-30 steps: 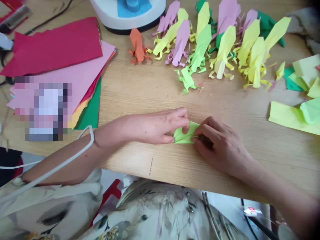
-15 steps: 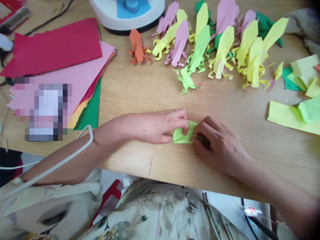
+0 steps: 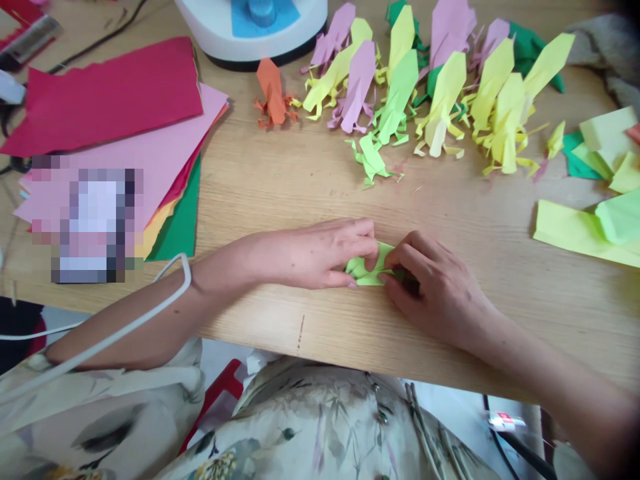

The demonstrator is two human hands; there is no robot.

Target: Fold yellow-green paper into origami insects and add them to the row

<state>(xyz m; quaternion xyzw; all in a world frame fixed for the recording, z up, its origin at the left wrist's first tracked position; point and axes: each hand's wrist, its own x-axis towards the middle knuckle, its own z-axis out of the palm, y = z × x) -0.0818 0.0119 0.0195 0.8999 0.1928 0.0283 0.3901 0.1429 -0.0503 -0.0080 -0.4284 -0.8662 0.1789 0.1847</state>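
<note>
A small folded piece of light green paper (image 3: 371,273) lies on the wooden table between my two hands. My left hand (image 3: 340,253) has its curled fingers and thumb on the paper's left part, gripping and pressing it. At the right end, my right hand (image 3: 425,280) pinches the paper between thumb and forefinger. The paper's two ends are partly hidden under the fingers.
Several folded paper figures, among them an orange one (image 3: 273,93) and a small green one (image 3: 371,159), stand behind my hands. Coloured sheets (image 3: 110,97) and a blurred-out object (image 3: 95,223) lie left. Light green strips (image 3: 575,227) lie right. A white-and-blue device (image 3: 255,33) sits behind.
The left thumb has shifted slightly right and the paper's left part looks more creased. My right hand has barely moved.
</note>
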